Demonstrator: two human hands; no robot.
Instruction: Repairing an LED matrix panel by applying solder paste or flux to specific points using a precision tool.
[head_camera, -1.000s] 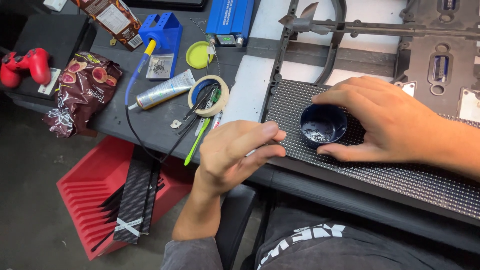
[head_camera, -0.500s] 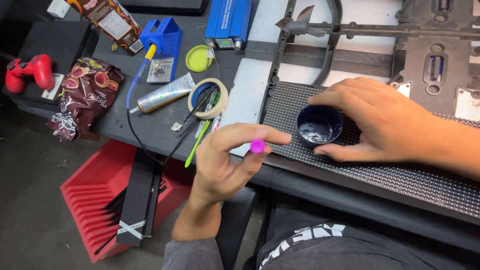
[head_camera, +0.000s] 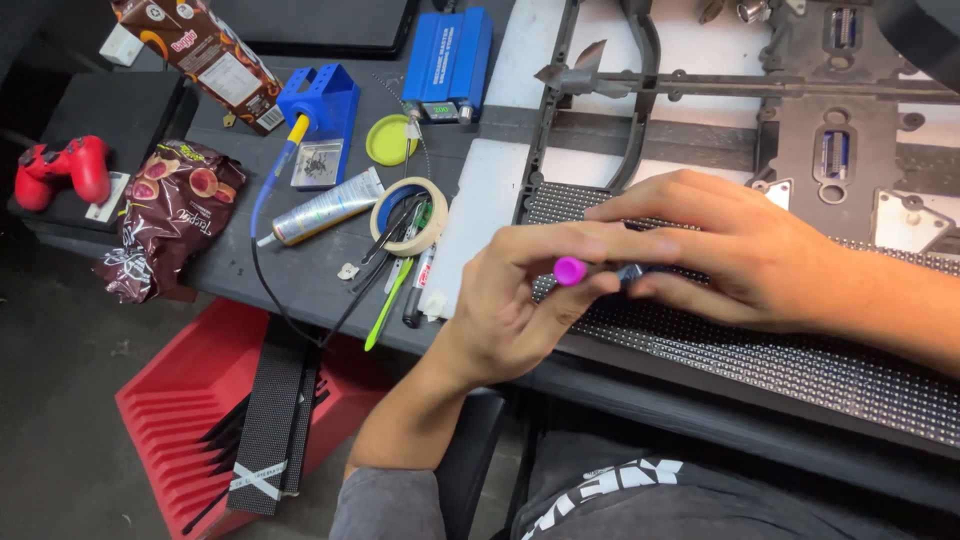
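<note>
The left hand comes up from below on a bare forearm, its fingers curled and the thumb pressed against the forefinger in a pinch. The right hand reaches in from the right, palm down, fingers stretched toward the left hand's fingertips.

You have two hands in view, your left hand and your right hand. Between them sits one pink-capped tool. On the bench you see one tape roll, one silver tube, one blue box, one red game controller, one snack bag and one drink carton.
</note>
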